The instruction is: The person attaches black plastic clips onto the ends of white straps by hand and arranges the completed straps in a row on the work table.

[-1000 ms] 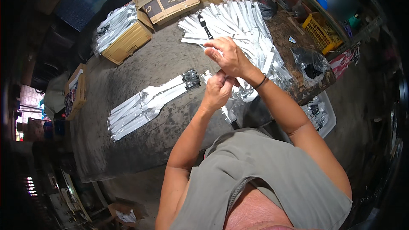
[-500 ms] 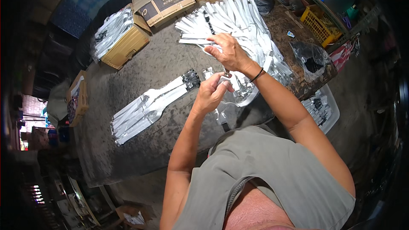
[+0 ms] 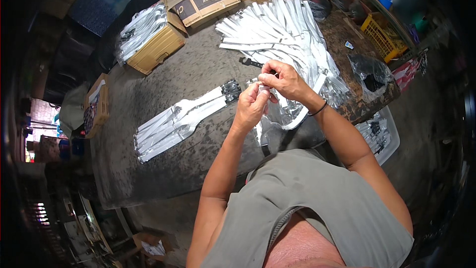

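Observation:
My left hand [image 3: 252,103] is closed in a pinch on the end of a white strap [image 3: 296,123], which curves away below my right wrist. Meeting it at the fingertips, my right hand [image 3: 283,82] grips a short black strap [image 3: 250,62] with a row of holes; its free end sticks out to the left. The exact contact between the two pieces is hidden by my fingers. Beyond my hands spreads a large fanned pile of white straps [image 3: 277,25]. To the left lies a neat bundle of white straps in clear plastic [image 3: 181,121], with dark ends toward my hands.
Cardboard boxes with strap bundles, one box [image 3: 156,49] at the far left and another [image 3: 210,2] behind, stand on the dark worn table [image 3: 163,183]. At right are a clear plastic bag [image 3: 369,77], a yellow crate [image 3: 379,37] and, lower down, a whitish tub [image 3: 391,139].
My right hand has come back from the pile to my left hand, now with the black strap that lay on the pile. The view has shifted slightly.

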The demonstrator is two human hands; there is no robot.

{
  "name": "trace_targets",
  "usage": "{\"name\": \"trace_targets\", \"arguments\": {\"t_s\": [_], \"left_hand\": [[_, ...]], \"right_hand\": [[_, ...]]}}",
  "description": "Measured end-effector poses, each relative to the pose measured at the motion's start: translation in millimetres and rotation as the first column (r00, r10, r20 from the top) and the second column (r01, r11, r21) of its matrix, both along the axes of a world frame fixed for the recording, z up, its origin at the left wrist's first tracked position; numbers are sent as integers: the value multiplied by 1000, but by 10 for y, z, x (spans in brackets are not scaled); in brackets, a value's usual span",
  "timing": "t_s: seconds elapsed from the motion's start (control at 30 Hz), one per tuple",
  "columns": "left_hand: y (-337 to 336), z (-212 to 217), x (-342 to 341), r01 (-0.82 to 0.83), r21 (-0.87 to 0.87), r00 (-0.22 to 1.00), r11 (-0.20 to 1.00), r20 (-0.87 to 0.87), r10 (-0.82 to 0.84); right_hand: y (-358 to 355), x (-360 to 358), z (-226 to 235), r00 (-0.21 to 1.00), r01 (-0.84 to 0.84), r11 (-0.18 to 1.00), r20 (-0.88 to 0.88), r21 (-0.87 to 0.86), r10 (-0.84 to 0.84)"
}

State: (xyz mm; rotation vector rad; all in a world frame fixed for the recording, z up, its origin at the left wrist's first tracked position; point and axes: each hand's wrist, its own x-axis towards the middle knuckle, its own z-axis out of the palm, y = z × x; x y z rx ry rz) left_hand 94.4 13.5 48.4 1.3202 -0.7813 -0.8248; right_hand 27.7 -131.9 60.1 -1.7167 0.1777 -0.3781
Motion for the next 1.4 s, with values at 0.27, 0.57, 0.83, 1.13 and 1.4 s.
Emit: {"name": "trace_targets", "arguments": {"t_s": [0.27, 0.57, 0.83, 1.13, 1.4], "left_hand": [[15, 34, -15, -2, -66, 992, 998, -128, -6], [13, -72, -3, -44, -72, 995, 996, -95, 37], [59, -40, 2, -51, -71, 990, 996, -133, 41], [53, -93, 76, -205, -106, 957, 973, -228, 177], [-12, -97, 39, -300, -77, 954, 951, -27, 298]], "right_hand": [[-21, 121, -62, 996, 88, 994, 30, 65, -90], [78, 22, 4, 997, 62, 995, 30, 84, -65], [-212, 80, -50, 968, 205, 967, 114, 152, -223], [-116, -428, 526, 967, 247, 886, 161, -392, -198], [-76, -520, 674, 959, 230, 679, 282, -697, -35]]}}
